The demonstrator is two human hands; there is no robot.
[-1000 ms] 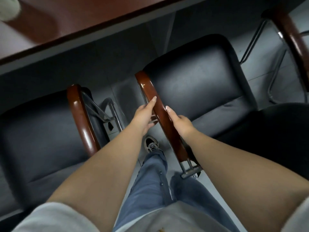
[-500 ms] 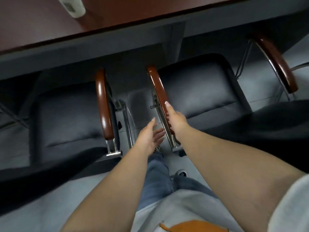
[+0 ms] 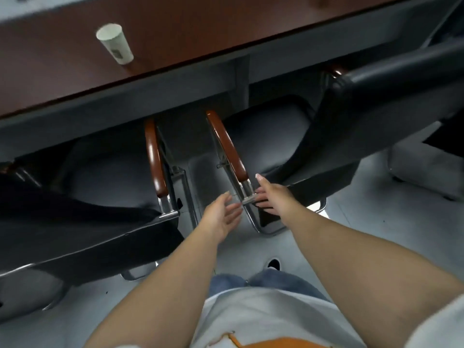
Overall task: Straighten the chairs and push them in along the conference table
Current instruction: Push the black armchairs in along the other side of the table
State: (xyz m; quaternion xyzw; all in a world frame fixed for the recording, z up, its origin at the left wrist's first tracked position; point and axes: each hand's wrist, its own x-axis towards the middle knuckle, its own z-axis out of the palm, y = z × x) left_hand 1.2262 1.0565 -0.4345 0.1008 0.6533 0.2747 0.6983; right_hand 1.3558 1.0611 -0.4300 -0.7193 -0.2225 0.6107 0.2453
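Both hands have slipped off the armrest (image 3: 227, 144); relaxed, empty fingers (image 3: 261, 197) now flank its metal post (image 3: 247, 190).

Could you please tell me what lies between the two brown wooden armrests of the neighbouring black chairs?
In the head view, between the left armrest and right armrest show chrome frame tubes and grey floor.

A paper cup (image 3: 115, 43) stands as the landmark on the dark reddish-brown wood tabletop (image 3: 200, 28), which runs across the upper part of the view. Below the cup, a grey apron panel (image 3: 175, 81) hangs beneath the tabletop's edge. Well below the cup and toward the near side, a pale grey floor (image 3: 391, 222) spreads out, softly lit and faintly glossy, with a few small dark specks.
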